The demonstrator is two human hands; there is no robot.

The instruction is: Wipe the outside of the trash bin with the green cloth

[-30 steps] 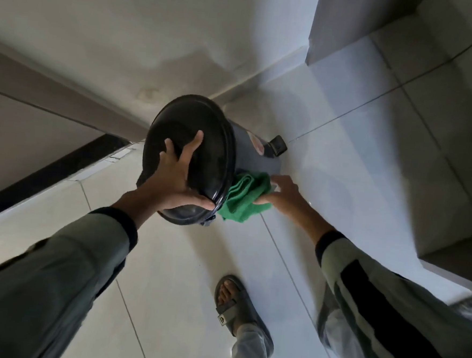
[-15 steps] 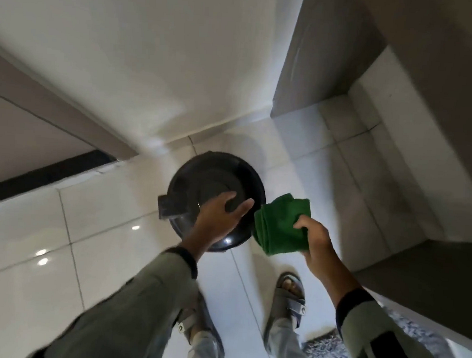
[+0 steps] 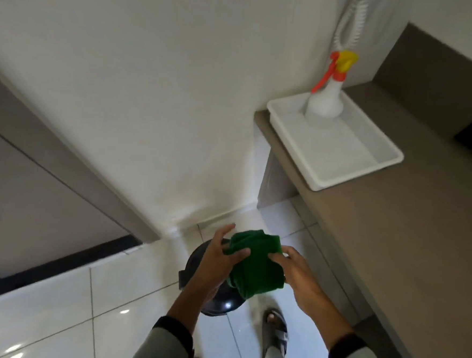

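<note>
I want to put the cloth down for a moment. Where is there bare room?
The white tray is bare in front of the spray bottle, and the brown counter is open beside it. Floor tiles left of the black bin are free. It is crowded over the bin, where both hands hold the green cloth.

Cloth (image 3: pixel 254 259) between both hands above the bin (image 3: pixel 215 297); bottle (image 3: pixel 325 100) in tray (image 3: pixel 369 174) on counter (image 3: pixel 421 233), right.
</note>
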